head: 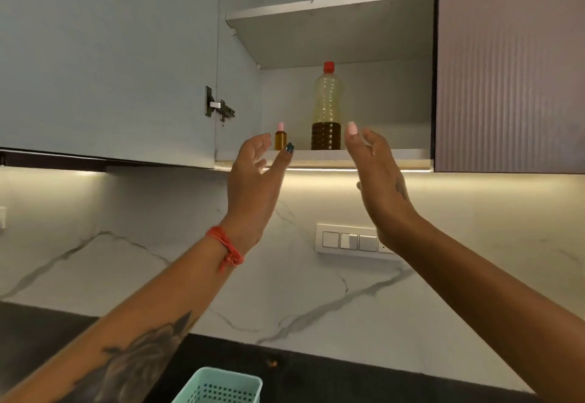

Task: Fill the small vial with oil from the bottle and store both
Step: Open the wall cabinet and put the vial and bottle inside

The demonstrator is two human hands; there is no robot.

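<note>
Mint basket (pixel 218 387) below two raised hands
Left hand (pixel 253 174) and right hand (pixel 376 168), fingers apart, empty, before shelved oil bottle (pixel 326 111) and vial (pixel 280 138)

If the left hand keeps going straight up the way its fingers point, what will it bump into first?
Probably the small vial on the bottom cupboard shelf. The open left hand reaches up just below and in front of it, holding nothing. Depth is hard to judge, so it might touch the shelf edge first.

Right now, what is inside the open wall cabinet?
On the bottom shelf stand a small amber vial with a pink cap and a red-capped plastic oil bottle. The upper shelf's top is hidden from below.
</note>
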